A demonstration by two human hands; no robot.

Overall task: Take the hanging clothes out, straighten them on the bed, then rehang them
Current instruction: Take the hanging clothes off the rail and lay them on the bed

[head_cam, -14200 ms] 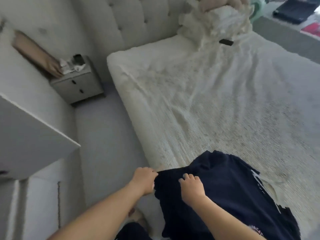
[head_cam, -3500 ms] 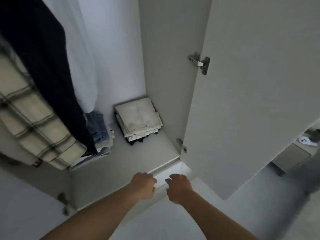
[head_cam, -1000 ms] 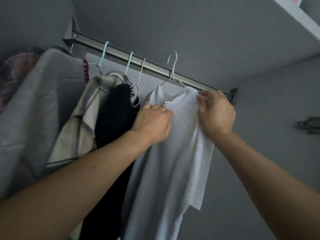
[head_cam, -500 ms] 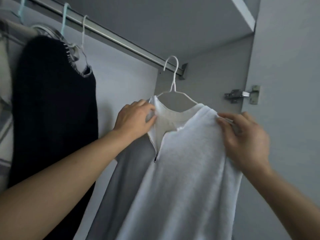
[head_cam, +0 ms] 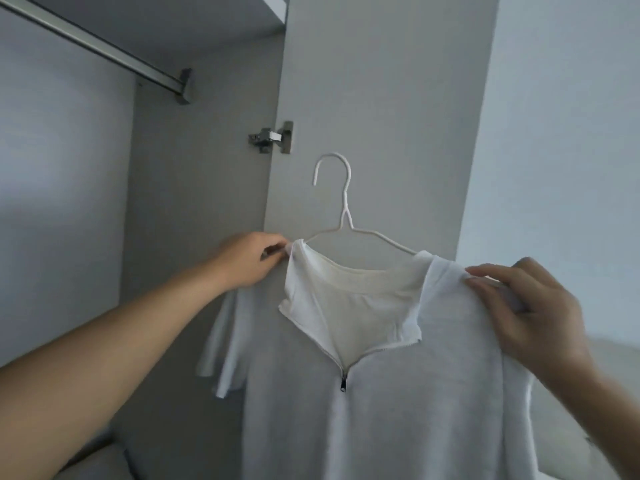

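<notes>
A light grey short-sleeved top (head_cam: 408, 403) with a zip neck hangs on a white wire hanger (head_cam: 343, 202), held in the air in front of the open wardrobe door. My left hand (head_cam: 249, 258) pinches the top's left shoulder by the collar. My right hand (head_cam: 526, 306) grips the right shoulder, fingers curled over the fabric. The hanger's hook is free, well below and to the right of the metal rail (head_cam: 93, 46). The lower hem is out of frame.
The open wardrobe door (head_cam: 381, 98) with its hinge (head_cam: 272, 137) stands just behind the hanger. The wardrobe's inner side wall (head_cam: 194, 202) is to the left. A pale room wall (head_cam: 561, 133) fills the right side.
The hanger has come off the rail and moved right and down with the top. The view has swung right, so the dark and checked clothes have left the frame.
</notes>
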